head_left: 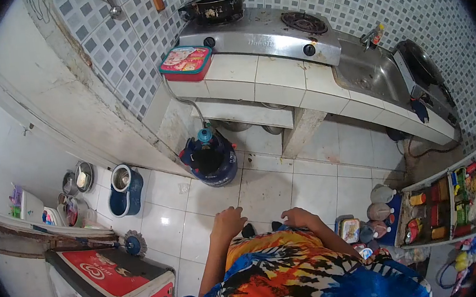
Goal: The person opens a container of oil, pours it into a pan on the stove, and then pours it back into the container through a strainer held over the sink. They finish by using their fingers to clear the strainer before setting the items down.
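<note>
My left hand (229, 222) hangs in front of my body above the tiled floor, its fingers loosely bent and apart, with nothing in it. To its right, my right hand (302, 218) is held at about the same height, also empty with its fingers apart. Neither hand touches an object. The colourful patterned garment (278, 265) I wear lies just below both hands. Nearest ahead of my left hand stands a dark blue gas cylinder (222, 167) with a light blue regulator (204, 135) on top.
Ahead is a tiled counter (278, 87) with a steel stove (264, 31), a black pot (220, 8), a red and teal box (185, 62) and a sink (368, 73). A red-topped freezer (103, 270) stands at left, a loaded shelf (399, 219) at right.
</note>
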### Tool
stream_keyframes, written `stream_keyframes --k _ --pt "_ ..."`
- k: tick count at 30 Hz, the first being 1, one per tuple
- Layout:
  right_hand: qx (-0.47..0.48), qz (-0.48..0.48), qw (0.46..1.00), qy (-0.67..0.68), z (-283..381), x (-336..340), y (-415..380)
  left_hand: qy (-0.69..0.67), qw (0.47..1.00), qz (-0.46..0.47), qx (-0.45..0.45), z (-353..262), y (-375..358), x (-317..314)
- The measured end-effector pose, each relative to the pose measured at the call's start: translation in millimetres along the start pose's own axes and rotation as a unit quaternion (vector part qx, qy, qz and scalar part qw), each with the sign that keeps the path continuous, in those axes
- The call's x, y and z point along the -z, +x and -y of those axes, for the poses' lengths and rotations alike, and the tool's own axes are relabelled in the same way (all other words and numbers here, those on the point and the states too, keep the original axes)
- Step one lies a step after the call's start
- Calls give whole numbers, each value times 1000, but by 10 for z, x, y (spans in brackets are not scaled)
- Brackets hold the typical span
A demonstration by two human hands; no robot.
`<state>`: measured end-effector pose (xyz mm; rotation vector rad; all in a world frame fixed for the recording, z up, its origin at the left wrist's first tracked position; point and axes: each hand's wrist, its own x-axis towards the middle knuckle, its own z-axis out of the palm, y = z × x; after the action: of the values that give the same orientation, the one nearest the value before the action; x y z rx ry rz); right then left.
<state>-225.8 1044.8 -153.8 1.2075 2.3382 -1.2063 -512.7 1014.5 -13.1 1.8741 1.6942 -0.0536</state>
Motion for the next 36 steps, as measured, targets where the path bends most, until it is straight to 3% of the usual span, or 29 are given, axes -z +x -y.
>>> stream_keyframes --k 6,15,17,19,21,22,25,27,29,31,36 --pt "8 -33 999 38 166 104 206 -17 999 -7 -26 68 80 65" --pt "75 -256 956 124 533 774 686 -49 990 -64 -117 381 541 500" --pt "91 -279 948 124 523 1025 768 -39 976 -119 -175 453 728 625" --pt "62 -288 933 209 569 1449 804 -55 962 -171 -204 312 870 910" --pt "59 -301 929 209 577 1975 855 -118 924 -262 -254 137 1133 1197" --pt "88 -319 913 239 552 2227 907 -122 929 -252 -243 48 1267 1326" --pt "106 -329 902 259 458 2989 1005 -67 894 -334 -290 -198 1775 1673" --pt "139 -341 880 301 366 3542 1125 -85 907 -320 -260 -419 2062 2009" --pt "129 -334 891 280 349 4069 1099 -87 896 -357 -251 -566 2478 2205" --pt "220 -311 870 312 228 4515 1140 -103 891 -361 -255 -842 2775 2500" --pt "275 -246 859 354 -41 5479 1499 -100 896 -361 -240 -1134 3525 2871"
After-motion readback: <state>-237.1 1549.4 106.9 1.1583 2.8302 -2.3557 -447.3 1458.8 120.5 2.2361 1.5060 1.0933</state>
